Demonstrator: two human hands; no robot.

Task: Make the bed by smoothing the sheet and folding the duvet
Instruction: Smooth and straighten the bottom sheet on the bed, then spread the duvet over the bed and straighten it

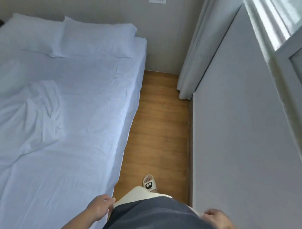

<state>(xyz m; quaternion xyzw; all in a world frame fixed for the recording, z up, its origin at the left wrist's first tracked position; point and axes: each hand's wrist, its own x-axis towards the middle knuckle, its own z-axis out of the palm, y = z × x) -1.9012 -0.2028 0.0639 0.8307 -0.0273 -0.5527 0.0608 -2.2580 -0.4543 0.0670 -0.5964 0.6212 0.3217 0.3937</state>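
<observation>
Wooden floor runs narrow between wall and bed. Creased sheet covers it, duvet rumpled on its left; both soft, light, best pinched at an edge. My left hand and right hand hang loosely curled, empty.

Narrow strip of wood-plank floor between the bed on the left and a plain grey wall on the right. Pale curtain hangs bunched in the far corner, hem reaching the floor. Window upper right, behind a sheer; daylight comes through. Back wall beige-grey. White wall plate at top edge, cut off by the view.
</observation>
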